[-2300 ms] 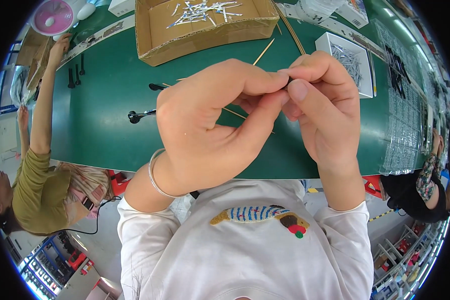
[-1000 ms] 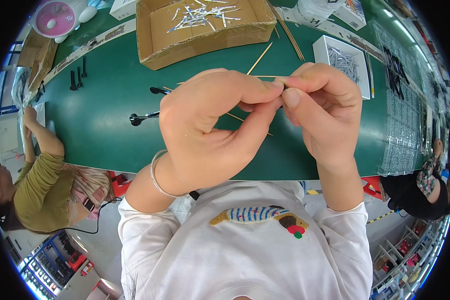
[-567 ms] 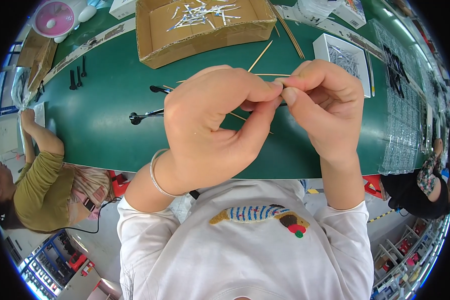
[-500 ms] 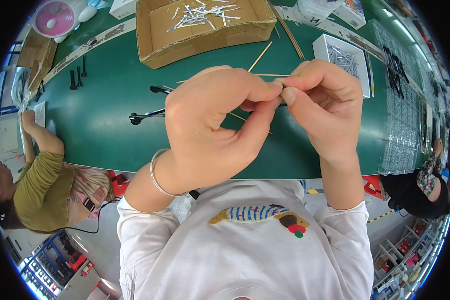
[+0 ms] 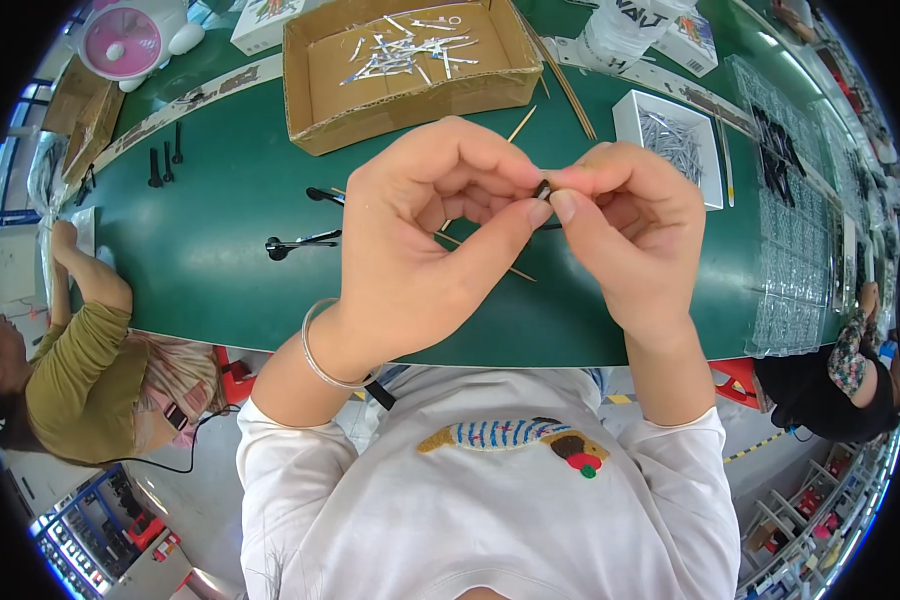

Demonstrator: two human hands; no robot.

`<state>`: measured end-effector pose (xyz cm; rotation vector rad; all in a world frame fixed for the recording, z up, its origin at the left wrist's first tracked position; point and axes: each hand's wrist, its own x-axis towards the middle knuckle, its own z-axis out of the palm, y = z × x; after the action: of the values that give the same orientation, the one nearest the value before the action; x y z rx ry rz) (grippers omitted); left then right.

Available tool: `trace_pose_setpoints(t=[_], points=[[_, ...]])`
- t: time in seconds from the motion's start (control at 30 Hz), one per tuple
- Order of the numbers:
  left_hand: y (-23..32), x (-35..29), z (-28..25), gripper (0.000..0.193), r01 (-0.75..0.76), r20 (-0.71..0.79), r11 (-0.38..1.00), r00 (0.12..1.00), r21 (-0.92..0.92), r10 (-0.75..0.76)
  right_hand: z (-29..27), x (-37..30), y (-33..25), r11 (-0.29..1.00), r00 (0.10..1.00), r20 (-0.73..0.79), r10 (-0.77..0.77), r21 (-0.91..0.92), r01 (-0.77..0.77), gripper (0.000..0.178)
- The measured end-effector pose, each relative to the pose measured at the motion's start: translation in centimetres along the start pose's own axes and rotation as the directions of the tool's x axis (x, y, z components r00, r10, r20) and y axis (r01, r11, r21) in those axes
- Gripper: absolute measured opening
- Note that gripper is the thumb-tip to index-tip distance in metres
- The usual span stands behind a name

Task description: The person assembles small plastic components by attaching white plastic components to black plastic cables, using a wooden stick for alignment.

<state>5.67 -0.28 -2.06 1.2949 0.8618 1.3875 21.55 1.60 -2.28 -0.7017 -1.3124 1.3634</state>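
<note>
Over the middle of the green table, both my hands are raised and their fingertips meet. A small black piece with a light spot on it [image 5: 543, 189] is pinched there; fingers cover most of it, so its kind does not show. My left hand [image 5: 410, 240] grips it between thumb and forefinger, and my right hand [image 5: 645, 235] pinches its other side. Beside my left hand lie a black-ended part with a pale shaft [image 5: 295, 244] and a second black part [image 5: 325, 195]. Thin wooden sticks [image 5: 518, 272] lie beneath my hands, partly hidden.
Beyond my hands stands a cardboard box [image 5: 420, 103] holding paper strips. Right of it are a white box [image 5: 712, 180] of thin grey pieces and clear plastic trays [image 5: 795, 260]. Several black parts [image 5: 167, 160] lie at left. A person [image 5: 80, 370] sits left, another [image 5: 840, 380] right.
My fingertips have turned and parted slightly, so the black piece now shows between them. My left fingers have opened out somewhat around it. The whole view has shifted a little.
</note>
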Motion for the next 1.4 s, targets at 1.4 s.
trace_pose_setpoints(t=[1.4], points=[[0.9, 1.6, -3.2, 0.006, -0.103, -0.229, 0.995, 0.968, 0.009, 0.102, -6.7, 2.3, 0.7, 0.827, 0.991, 0.004, -0.134, -0.551, 0.114, 0.011]])
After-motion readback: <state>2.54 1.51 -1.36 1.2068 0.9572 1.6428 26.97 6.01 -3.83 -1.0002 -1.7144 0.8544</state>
